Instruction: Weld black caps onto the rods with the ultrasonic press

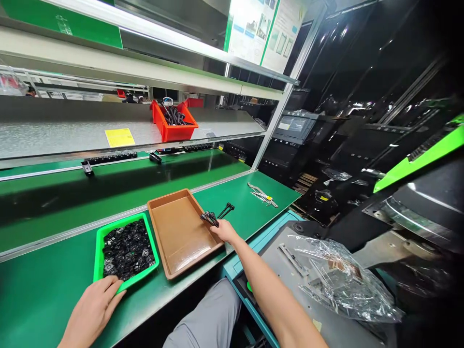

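Note:
My right hand (pixel 225 231) is closed around a small bunch of black bolt-like parts (pixel 209 218) over the right rim of a brown tray (pixel 181 227). Just beyond its fingers, a pair of similar black parts (pixel 226 210) shows above the green bench; whether they lie there or are held I cannot tell. The brown tray has a bare bottom. My left hand (pixel 94 305) grips the near corner of a bright green bin (pixel 155 251), thumb and fingers on its rim. Small black square parts (pixel 128 249) fill that bin, which stands left of the tray.
Pliers and thin tools (pixel 263 195) lie at the bench's right end. A red bin (pixel 177 131) with black parts and a yellow note (pixel 119 137) sit on the shelf above. At the right, a grey-topped machine (pixel 279 270) carries a clear plastic bag (pixel 344 275).

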Motion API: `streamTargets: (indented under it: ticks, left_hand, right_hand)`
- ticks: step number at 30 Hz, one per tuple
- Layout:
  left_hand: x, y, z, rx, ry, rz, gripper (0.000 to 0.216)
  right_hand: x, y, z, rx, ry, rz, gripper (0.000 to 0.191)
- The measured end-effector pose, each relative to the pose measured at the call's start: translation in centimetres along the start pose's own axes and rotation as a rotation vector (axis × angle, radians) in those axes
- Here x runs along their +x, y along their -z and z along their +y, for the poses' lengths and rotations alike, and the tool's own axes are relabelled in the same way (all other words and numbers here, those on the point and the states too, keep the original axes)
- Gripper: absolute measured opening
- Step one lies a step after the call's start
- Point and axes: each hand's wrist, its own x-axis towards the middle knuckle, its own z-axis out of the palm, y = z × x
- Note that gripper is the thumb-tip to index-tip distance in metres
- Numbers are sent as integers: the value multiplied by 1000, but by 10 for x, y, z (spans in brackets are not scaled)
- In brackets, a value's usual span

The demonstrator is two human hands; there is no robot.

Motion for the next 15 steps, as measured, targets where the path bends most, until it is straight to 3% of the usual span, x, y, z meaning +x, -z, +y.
streamTargets:
  ticks: [4,8,9,11,13,15]
  left_hand:
    - [-1,8,3,-61,17,29,39]
    - [31,34,43,-325,169,119,46]
    - [46,39,57,-440,228,82,43]
    - [84,43,87,-742,322,-118,43]
    - [128,36,115,-1076,365,-285,56]
    - [168,21,139,-1256,379,-350,61]
  right_hand:
    - [-7,1,3,55,-53,83,22]
    - [-21,3,-11,161,-116,227,17]
    - [-25,-2,-20,199,-123,242,16]
    - [-35,-19,-42,278,-127,233,14]
    - [-47,-41,-68,344,-120,204,12]
    - [-59,-62,-91,398,-82,188,11]
